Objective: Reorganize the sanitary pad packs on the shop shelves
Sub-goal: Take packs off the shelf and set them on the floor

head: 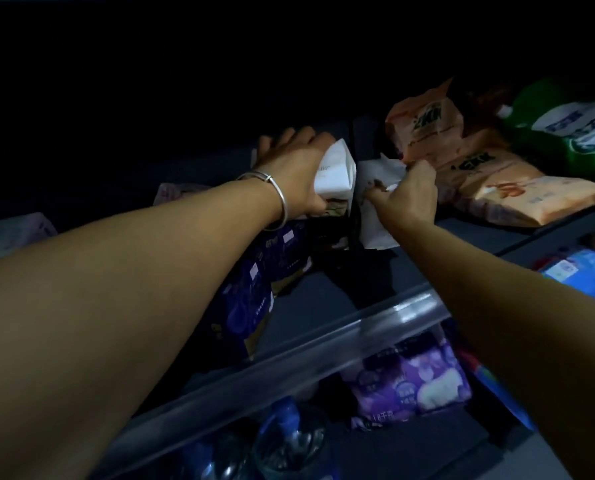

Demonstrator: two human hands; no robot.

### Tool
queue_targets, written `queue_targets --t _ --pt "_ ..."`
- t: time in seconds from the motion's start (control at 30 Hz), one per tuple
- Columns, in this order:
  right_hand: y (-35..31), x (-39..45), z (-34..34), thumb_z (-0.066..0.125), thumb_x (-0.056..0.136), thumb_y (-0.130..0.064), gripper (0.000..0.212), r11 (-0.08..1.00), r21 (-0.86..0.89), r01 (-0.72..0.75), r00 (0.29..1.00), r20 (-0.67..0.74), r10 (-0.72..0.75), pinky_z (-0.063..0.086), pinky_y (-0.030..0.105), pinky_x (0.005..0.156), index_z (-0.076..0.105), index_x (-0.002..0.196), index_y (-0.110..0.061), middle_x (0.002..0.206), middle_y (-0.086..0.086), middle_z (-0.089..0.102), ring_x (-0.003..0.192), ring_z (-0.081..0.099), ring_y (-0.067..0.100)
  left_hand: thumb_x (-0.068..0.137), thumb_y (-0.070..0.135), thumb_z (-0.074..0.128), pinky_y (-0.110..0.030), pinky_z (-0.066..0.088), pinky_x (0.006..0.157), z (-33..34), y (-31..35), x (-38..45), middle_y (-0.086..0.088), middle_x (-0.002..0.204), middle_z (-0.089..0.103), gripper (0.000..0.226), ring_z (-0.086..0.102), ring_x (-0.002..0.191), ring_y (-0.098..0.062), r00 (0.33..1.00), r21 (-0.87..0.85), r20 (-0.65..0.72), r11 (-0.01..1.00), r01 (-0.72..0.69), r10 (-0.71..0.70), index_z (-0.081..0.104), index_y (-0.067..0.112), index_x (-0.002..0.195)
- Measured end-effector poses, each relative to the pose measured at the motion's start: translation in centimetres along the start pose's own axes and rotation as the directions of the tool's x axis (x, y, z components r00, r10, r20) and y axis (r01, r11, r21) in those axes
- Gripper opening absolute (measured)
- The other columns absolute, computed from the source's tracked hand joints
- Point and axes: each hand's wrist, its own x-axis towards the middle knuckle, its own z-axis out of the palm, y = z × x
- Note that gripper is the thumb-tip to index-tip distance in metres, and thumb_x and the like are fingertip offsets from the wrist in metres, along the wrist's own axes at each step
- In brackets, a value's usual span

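The white soft-wrapped sanitary pad pack (336, 173) stands at the back of the dark upper shelf (327, 299), just left of a dark divider, and the left hand (294, 171) has its grip clenched around it from the top and near side, thumb low at the front. It looks light, squashy and slick in its plastic film, so a broad hold across the body should serve better than pinching a corner, which would likely crumple or slip.

The right hand (408, 195) reaches in beside it, fingers curled and pinching a second white crinkled pack (375, 216) lying just right of the divider, near the stacked orange packets (490, 178).

Both forearms stretch forward and slightly upward into the shelf, the left wrist wearing a silver bangle (272, 188). Dark blue packs (251, 289) stand under the left forearm.
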Motion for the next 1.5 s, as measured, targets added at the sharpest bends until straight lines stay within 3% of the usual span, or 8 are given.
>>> queue_targets --t 0.13,0.47,0.6,0.73,0.93,1.07,1.23,1.5 --pt "-1.2 -1.7 -5.3 0.066 0.081 -0.026 0.052 0.986 0.166 -0.032 0.998 -0.039 0.039 0.028 0.020 0.069 0.045 0.119 0.004 0.127 0.016 0.044 0.104 0.047 0.024 0.070 0.038 0.072 -0.040 0.028 0.098 -3.2 2.5 -1.9 -0.008 0.131 0.042 0.080 0.037 0.122 -0.027 0.998 -0.022 -0.017 0.998 0.056 -0.056 0.033 0.019 0.137" --pt "-0.3 -12.5 -15.0 0.065 0.075 -0.034 0.053 0.903 0.276 -0.330 0.927 0.275 0.255 0.049 0.036 0.072 0.053 0.117 -0.004 0.111 0.009 0.056 0.092 0.056 0.025 0.069 0.039 0.071 -0.040 0.044 0.089 -7.3 9.5 -13.0 -0.009 0.119 0.052 0.070 0.050 0.107 -0.031 0.958 -0.214 0.162 0.939 0.268 -0.237 0.041 0.013 0.127" --pt "2.6 -17.9 -17.3 0.069 0.065 -0.033 0.040 0.781 0.302 -0.546 0.790 0.494 0.362 0.047 0.032 0.061 0.062 0.094 -0.006 0.096 0.011 0.063 0.079 0.060 0.026 0.069 0.037 0.074 -0.029 0.041 0.068 -7.1 11.9 -19.2 -0.003 0.109 0.053 0.067 0.052 0.091 -0.023 0.908 -0.331 0.320 0.866 0.374 -0.269 0.044 0.016 0.125" --pt "5.6 -23.2 -19.6 0.067 0.071 -0.033 0.040 0.716 0.193 -0.671 0.613 0.687 0.390 0.048 0.032 0.065 0.060 0.103 -0.008 0.090 0.009 0.062 0.080 0.059 0.025 0.068 0.039 0.077 -0.028 0.046 0.066 -6.4 14.1 -24.6 -0.002 0.107 0.059 0.058 0.059 0.090 -0.022 0.852 -0.398 0.440 0.789 0.468 -0.283 0.050 0.019 0.116" --pt "9.3 -31.2 -20.4 0.061 0.081 -0.020 0.011 0.714 -0.034 -0.700 0.479 0.719 0.504 0.052 0.039 0.075 0.058 0.081 -0.010 0.083 0.012 0.062 0.073 0.059 0.024 0.066 0.041 0.079 -0.031 0.049 0.072 -1.9 16.6 -32.1 -0.001 0.104 0.059 0.052 0.058 0.090 -0.021 0.778 -0.383 0.593 0.778 0.497 -0.205 0.049 0.022 0.105" --pt "12.0 -35.4 -20.3 0.055 0.085 -0.017 0.018 0.709 -0.198 -0.677 0.368 0.743 0.559 0.050 0.038 0.068 0.054 0.068 -0.012 0.078 0.010 0.055 0.066 0.054 0.022 0.065 0.046 0.078 -0.028 0.046 0.079 2.4 17.3 -36.8 -0.005 0.119 0.057 0.070 0.055 0.100 -0.022 0.709 -0.315 0.679 0.796 0.518 -0.193 0.048 0.018 0.122" --pt "17.7 -39.2 -19.3 0.050 0.084 -0.005 0.008 0.654 -0.379 -0.654 0.133 0.794 0.593 0.055 0.038 0.068 0.057 0.088 -0.007 0.081 0.010 0.063 0.073 0.062 0.023 0.069 0.041 0.077 -0.030 0.044 0.076 7.7 18.8 -40.8 0.000 0.109 0.054 0.063 0.053 0.092 -0.019 0.533 -0.223 0.838 0.821 0.525 -0.114 0.046 0.019 0.119" --pt "26.5 -44.9 -17.2 0.058 0.073 0.003 0.011 0.582 -0.374 -0.722 0.132 0.751 0.647 0.050 0.027 0.070 0.062 0.082 0.000 0.096 0.016 0.065 0.084 0.061 0.025 0.067 0.036 0.074 -0.033 0.044 0.081 15.0 23.4 -45.9 -0.005 0.111 0.048 0.064 0.046 0.096 -0.022 0.454 -0.123 0.887 0.905 0.406 -0.083 0.044 0.014 0.118"
